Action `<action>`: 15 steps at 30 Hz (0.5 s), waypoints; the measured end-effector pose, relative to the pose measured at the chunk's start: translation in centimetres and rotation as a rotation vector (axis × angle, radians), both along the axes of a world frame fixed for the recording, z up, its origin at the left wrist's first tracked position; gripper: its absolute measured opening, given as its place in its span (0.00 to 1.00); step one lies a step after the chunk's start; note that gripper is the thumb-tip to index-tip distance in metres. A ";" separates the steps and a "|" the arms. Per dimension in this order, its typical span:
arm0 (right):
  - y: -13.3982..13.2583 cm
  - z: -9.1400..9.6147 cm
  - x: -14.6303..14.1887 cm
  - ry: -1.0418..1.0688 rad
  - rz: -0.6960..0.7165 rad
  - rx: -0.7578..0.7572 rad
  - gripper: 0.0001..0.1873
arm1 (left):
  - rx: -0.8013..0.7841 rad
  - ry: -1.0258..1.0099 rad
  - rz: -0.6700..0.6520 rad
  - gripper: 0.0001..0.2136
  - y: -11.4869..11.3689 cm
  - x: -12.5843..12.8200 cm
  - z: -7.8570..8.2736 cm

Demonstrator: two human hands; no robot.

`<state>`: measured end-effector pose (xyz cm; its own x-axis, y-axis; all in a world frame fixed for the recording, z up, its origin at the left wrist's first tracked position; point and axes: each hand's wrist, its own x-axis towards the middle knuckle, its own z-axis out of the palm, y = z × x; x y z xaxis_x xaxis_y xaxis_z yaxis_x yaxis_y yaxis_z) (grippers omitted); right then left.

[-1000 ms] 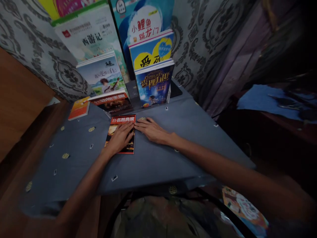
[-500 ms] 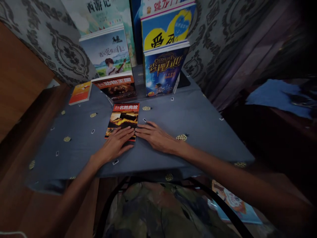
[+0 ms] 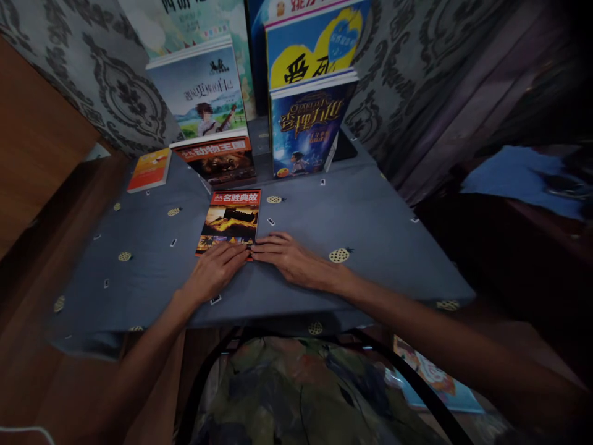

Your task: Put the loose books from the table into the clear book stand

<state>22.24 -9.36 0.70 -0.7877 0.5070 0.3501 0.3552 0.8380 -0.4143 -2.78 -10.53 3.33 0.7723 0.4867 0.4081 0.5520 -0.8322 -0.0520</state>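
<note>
A red-and-orange book (image 3: 230, 219) lies flat on the grey-blue tablecloth (image 3: 361, 228). My left hand (image 3: 214, 272) rests flat with its fingers stretched out, the fingertips on the book's near edge. My right hand (image 3: 290, 259) lies flat on the cloth beside it, fingers extended, its fingertips touching the book's near right corner. Neither hand holds anything.
Several books stand on a rack at the back: a dark blue one (image 3: 306, 127), a yellow-and-blue one (image 3: 310, 52), a pale one (image 3: 199, 93), a lion-cover one (image 3: 215, 157). A small orange book (image 3: 149, 170) lies at the far left. A chair frame (image 3: 407, 383) sits below the table edge.
Both hands have slid back toward me, from covering the book's cover to only its near edge. The camera tilted down a little, so the rack's upper books left the view.
</note>
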 end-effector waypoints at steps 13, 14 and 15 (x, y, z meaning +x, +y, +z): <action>-0.1 0.5 0.1 0.068 0.002 -0.058 0.31 | -0.053 -0.079 0.016 0.11 0.1 0.2 -0.3; -0.1 0.5 0.1 0.054 0.004 -0.046 0.31 | -0.052 -0.076 0.017 0.11 0.0 0.2 -0.3; -0.1 0.6 0.1 0.040 0.004 -0.032 0.31 | -0.050 -0.069 0.018 0.11 -0.1 0.2 -0.3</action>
